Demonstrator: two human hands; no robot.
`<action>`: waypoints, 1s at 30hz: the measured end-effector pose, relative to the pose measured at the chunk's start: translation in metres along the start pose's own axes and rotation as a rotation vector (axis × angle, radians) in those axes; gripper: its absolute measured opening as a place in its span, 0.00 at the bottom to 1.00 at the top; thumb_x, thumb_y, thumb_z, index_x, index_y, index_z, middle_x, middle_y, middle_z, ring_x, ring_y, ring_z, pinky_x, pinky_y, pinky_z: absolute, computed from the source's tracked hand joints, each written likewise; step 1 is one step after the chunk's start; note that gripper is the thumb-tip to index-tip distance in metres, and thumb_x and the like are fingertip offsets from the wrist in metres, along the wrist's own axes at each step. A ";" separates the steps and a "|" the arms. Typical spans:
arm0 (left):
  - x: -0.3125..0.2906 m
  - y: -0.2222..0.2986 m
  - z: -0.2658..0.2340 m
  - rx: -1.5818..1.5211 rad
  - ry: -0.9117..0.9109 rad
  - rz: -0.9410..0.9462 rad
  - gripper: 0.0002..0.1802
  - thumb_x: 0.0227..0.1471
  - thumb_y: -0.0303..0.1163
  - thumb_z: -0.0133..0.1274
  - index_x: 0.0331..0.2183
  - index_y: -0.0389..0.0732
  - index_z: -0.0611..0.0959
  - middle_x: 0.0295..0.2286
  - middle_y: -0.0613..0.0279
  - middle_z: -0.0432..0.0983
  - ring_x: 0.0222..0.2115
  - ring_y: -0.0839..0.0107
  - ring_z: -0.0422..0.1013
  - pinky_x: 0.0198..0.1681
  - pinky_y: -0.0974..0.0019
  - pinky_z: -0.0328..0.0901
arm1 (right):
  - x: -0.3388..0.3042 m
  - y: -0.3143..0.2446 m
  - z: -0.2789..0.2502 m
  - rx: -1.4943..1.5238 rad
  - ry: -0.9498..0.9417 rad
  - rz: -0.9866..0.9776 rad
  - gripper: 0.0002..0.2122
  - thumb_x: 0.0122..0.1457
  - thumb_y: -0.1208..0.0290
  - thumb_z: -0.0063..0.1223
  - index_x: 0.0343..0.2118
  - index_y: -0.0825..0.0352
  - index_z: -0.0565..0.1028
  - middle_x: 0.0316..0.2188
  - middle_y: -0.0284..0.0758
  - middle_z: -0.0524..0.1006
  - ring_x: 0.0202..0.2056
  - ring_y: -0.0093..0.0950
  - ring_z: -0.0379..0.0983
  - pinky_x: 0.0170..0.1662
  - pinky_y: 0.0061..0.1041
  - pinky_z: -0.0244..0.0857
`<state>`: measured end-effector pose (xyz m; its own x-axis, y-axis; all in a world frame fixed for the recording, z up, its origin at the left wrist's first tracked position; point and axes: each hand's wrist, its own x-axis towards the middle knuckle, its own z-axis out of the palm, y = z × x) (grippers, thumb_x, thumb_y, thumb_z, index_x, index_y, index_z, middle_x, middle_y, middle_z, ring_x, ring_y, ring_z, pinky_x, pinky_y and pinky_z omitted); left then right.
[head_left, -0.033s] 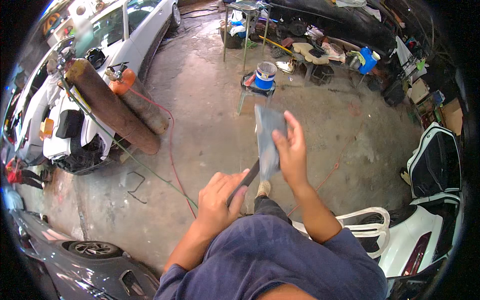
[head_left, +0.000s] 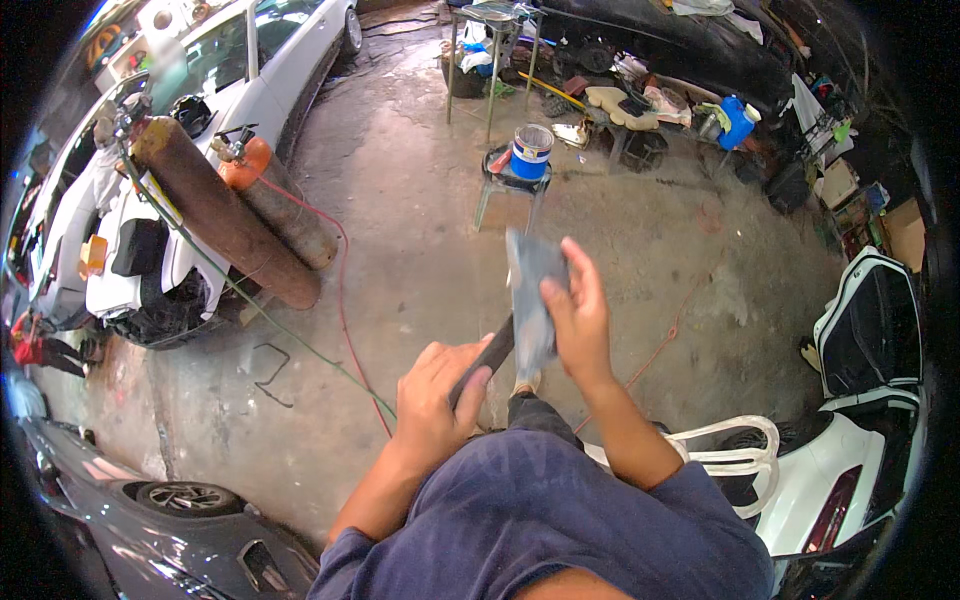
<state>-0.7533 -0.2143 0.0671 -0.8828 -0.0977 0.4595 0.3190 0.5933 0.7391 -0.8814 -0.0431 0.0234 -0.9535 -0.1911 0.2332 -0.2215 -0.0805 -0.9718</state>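
Gripping a dark handle (head_left: 487,358), the fingers of the left hand (head_left: 437,400) curl closed around it, thumb on top, the handle slanting up toward the right hand (head_left: 575,315). That hand's fingers are wrapped around the right edge of a grey flat blade (head_left: 530,295), the thumb pressing its face; the blade stands roughly upright above the person's knees. Beyond the hands, on the concrete floor (head_left: 420,220), a small stool (head_left: 508,190) carries a blue and white can (head_left: 531,152). Two gas cylinders (head_left: 235,215) lean by a white car (head_left: 190,110) at the left, a red hose (head_left: 345,320) trailing across the floor. A white plastic chair (head_left: 735,460) stands just right of the person.
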 end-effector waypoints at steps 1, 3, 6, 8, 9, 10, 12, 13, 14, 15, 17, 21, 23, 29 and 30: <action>0.001 -0.005 0.003 -0.022 0.035 -0.026 0.15 0.51 0.24 0.58 0.43 0.33 0.83 0.35 0.49 0.81 0.33 0.54 0.76 0.37 0.61 0.70 | -0.015 0.002 0.001 -0.015 -0.028 0.031 0.30 0.64 0.71 0.55 0.65 0.74 0.56 0.62 0.48 0.63 0.61 0.31 0.62 0.64 0.30 0.55; 0.000 -0.016 0.012 -0.113 0.085 -0.143 0.13 0.56 0.27 0.56 0.42 0.31 0.82 0.34 0.52 0.82 0.32 0.61 0.77 0.37 0.65 0.70 | -0.045 0.009 -0.008 0.039 -0.128 0.179 0.30 0.64 0.73 0.55 0.65 0.73 0.56 0.60 0.46 0.66 0.59 0.30 0.65 0.62 0.29 0.59; 0.007 -0.021 0.030 -0.627 0.181 -0.548 0.13 0.61 0.30 0.54 0.41 0.30 0.82 0.34 0.58 0.82 0.35 0.69 0.76 0.39 0.64 0.69 | -0.057 -0.001 -0.016 0.122 -0.125 0.321 0.30 0.63 0.74 0.56 0.65 0.72 0.56 0.57 0.43 0.70 0.55 0.29 0.69 0.58 0.29 0.63; 0.012 -0.018 0.040 -0.828 0.185 -0.590 0.15 0.62 0.31 0.53 0.45 0.30 0.80 0.40 0.60 0.80 0.42 0.72 0.73 0.46 0.63 0.67 | -0.050 -0.007 -0.017 0.294 -0.063 0.392 0.27 0.63 0.71 0.56 0.63 0.70 0.60 0.52 0.39 0.75 0.50 0.27 0.73 0.54 0.30 0.68; 0.012 -0.016 0.052 -0.957 0.200 -0.570 0.16 0.62 0.31 0.53 0.47 0.30 0.80 0.42 0.59 0.79 0.43 0.71 0.73 0.48 0.63 0.67 | -0.043 -0.011 -0.020 0.415 -0.037 0.480 0.26 0.64 0.71 0.56 0.62 0.69 0.62 0.51 0.38 0.76 0.50 0.26 0.74 0.53 0.30 0.68; 0.009 -0.015 0.061 -1.087 0.212 -0.551 0.17 0.62 0.31 0.53 0.48 0.30 0.79 0.43 0.58 0.79 0.44 0.70 0.73 0.50 0.63 0.66 | -0.039 -0.015 -0.024 0.538 -0.010 0.563 0.24 0.64 0.70 0.56 0.61 0.69 0.63 0.50 0.38 0.77 0.49 0.26 0.74 0.52 0.30 0.69; 0.001 -0.016 0.070 -1.251 0.084 -0.585 0.20 0.60 0.29 0.54 0.51 0.30 0.77 0.46 0.58 0.77 0.46 0.69 0.72 0.53 0.64 0.64 | -0.031 -0.016 -0.040 0.631 -0.004 0.674 0.20 0.64 0.68 0.56 0.57 0.68 0.68 0.48 0.36 0.77 0.48 0.26 0.75 0.52 0.30 0.70; 0.000 -0.019 0.069 -1.313 0.014 -0.620 0.19 0.60 0.29 0.55 0.50 0.30 0.78 0.46 0.58 0.78 0.47 0.69 0.72 0.53 0.65 0.63 | -0.028 -0.018 -0.049 0.680 -0.002 0.726 0.19 0.64 0.67 0.56 0.55 0.68 0.70 0.47 0.35 0.78 0.48 0.26 0.75 0.51 0.30 0.70; -0.001 -0.023 0.068 -1.367 -0.047 -0.654 0.18 0.60 0.29 0.55 0.49 0.30 0.79 0.45 0.58 0.78 0.47 0.69 0.72 0.53 0.65 0.63 | -0.024 -0.022 -0.058 0.644 -0.038 0.647 0.18 0.65 0.67 0.56 0.54 0.68 0.71 0.47 0.34 0.78 0.47 0.25 0.75 0.51 0.30 0.70; -0.002 -0.028 0.067 -1.228 -0.207 -0.664 0.16 0.59 0.28 0.56 0.47 0.30 0.80 0.44 0.58 0.78 0.45 0.69 0.72 0.52 0.66 0.64 | -0.022 -0.030 -0.065 0.605 -0.069 0.578 0.17 0.65 0.66 0.56 0.53 0.68 0.72 0.46 0.33 0.78 0.47 0.24 0.75 0.50 0.30 0.70; -0.001 -0.041 0.066 -0.929 -0.496 -0.660 0.12 0.57 0.27 0.57 0.41 0.30 0.83 0.41 0.58 0.80 0.43 0.70 0.73 0.49 0.67 0.65 | -0.018 -0.041 -0.081 0.457 -0.157 0.490 0.17 0.65 0.65 0.56 0.53 0.69 0.73 0.45 0.32 0.78 0.45 0.23 0.74 0.50 0.29 0.70; 0.012 -0.062 0.080 -0.589 -0.612 -0.557 0.07 0.55 0.27 0.60 0.31 0.32 0.84 0.30 0.62 0.80 0.31 0.74 0.74 0.38 0.70 0.67 | -0.015 -0.047 -0.119 0.113 -0.333 0.471 0.18 0.66 0.63 0.56 0.53 0.71 0.74 0.43 0.32 0.79 0.43 0.20 0.73 0.48 0.26 0.69; 0.028 -0.064 0.084 -0.749 -0.426 -0.606 0.06 0.56 0.26 0.59 0.30 0.34 0.84 0.28 0.62 0.79 0.30 0.73 0.74 0.36 0.69 0.68 | -0.012 -0.046 -0.131 0.017 -0.358 0.489 0.19 0.65 0.63 0.56 0.52 0.72 0.74 0.42 0.32 0.80 0.42 0.19 0.72 0.46 0.25 0.68; 0.094 -0.091 0.109 -1.021 -0.027 -0.592 0.20 0.66 0.39 0.46 0.23 0.40 0.76 0.22 0.61 0.75 0.26 0.72 0.72 0.31 0.66 0.68 | -0.007 -0.018 -0.175 -0.007 -0.169 0.544 0.18 0.65 0.62 0.55 0.51 0.72 0.74 0.41 0.33 0.80 0.41 0.20 0.74 0.45 0.25 0.69; 0.094 -0.119 0.118 -0.887 -0.087 -0.648 0.20 0.65 0.39 0.47 0.23 0.40 0.76 0.22 0.61 0.75 0.26 0.71 0.72 0.31 0.66 0.68 | -0.004 -0.010 -0.183 0.053 -0.091 0.535 0.18 0.65 0.62 0.55 0.51 0.72 0.74 0.41 0.34 0.80 0.40 0.21 0.74 0.45 0.26 0.69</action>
<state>-0.9151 -0.1997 -0.0357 -0.9825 -0.1055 -0.1533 -0.1096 -0.3380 0.9347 -0.9129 0.1377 0.0259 -0.9082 -0.3026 -0.2890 0.3025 0.0026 -0.9532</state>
